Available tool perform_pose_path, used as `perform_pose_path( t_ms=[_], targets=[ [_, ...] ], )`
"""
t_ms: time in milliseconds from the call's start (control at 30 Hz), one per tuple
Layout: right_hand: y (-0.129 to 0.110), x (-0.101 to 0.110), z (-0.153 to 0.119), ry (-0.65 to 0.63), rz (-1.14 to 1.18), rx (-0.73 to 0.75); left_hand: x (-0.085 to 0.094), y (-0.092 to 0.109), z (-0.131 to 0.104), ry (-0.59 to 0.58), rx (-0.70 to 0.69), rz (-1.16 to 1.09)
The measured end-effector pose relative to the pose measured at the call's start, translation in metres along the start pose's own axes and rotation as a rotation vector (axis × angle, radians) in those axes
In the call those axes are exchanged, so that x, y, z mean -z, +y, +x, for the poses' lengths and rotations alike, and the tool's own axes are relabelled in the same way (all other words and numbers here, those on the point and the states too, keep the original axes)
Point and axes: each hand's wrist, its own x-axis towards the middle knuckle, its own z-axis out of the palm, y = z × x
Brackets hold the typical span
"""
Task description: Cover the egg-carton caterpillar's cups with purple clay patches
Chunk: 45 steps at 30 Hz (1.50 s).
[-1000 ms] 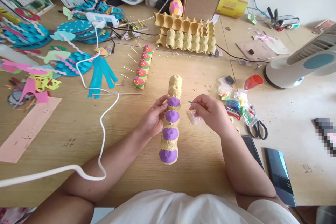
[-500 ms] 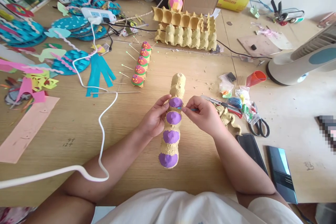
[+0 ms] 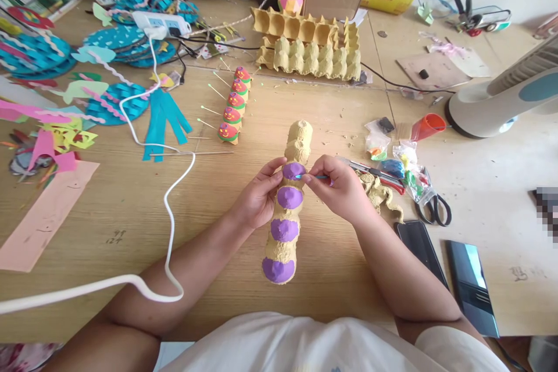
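Observation:
A strip of egg carton [image 3: 284, 250] lies lengthwise before me, its bumps partly covered in purple and the far end bare. My left hand [image 3: 263, 193] grips its left side near the purple patch [image 3: 294, 171] farthest from me. From the right, my right hand [image 3: 335, 185] pinches a thin blue tool [image 3: 321, 177], whose tip touches that same patch. Beyond my left hand stands a finished-looking row of red and green bumps [image 3: 235, 100] with pins stuck out to its side.
Egg cartons [image 3: 314, 58] lie at the back. A white cable [image 3: 168, 209] loops across the left. To the right are a cutter [image 3: 370, 171], black scissors [image 3: 436, 210], clay bags [image 3: 394, 168], two phones [image 3: 473, 285] and a white-grey appliance [image 3: 479, 107].
The blue tool's tip has moved slightly up and onto the farthest purple patch. The carton's far end has shifted a little to the right. Both hands keep their holds.

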Motion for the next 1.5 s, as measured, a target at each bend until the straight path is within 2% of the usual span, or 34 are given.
perform_pose_path(
  t_ms=[400, 800, 1000, 1167, 1500],
  targets=[
    [-0.003, -0.0004, -0.0014, 0.003, -0.04, 0.005, -0.0043, 0.0028, -0.0019, -0.018, 0.014, -0.089],
    [-0.0033, -0.0019, -0.004, 0.05, -0.2, 0.084, 0.0016, 0.0007, 0.0009, -0.048, 0.002, -0.074],
    [-0.0048, -0.0015, -0.0059, 0.116, -0.266, 0.181, 0.0016, -0.0001, 0.0017, -0.053, -0.014, -0.073],
    [-0.0061, -0.0007, -0.0066, 0.088, -0.103, 0.114, 0.0014, -0.0003, 0.0011, -0.059, -0.013, -0.066],
    [-0.0046, -0.0039, -0.0059, 0.048, -0.147, 0.089, -0.0003, 0.0011, 0.0004, -0.07, -0.005, -0.084]
  ],
)
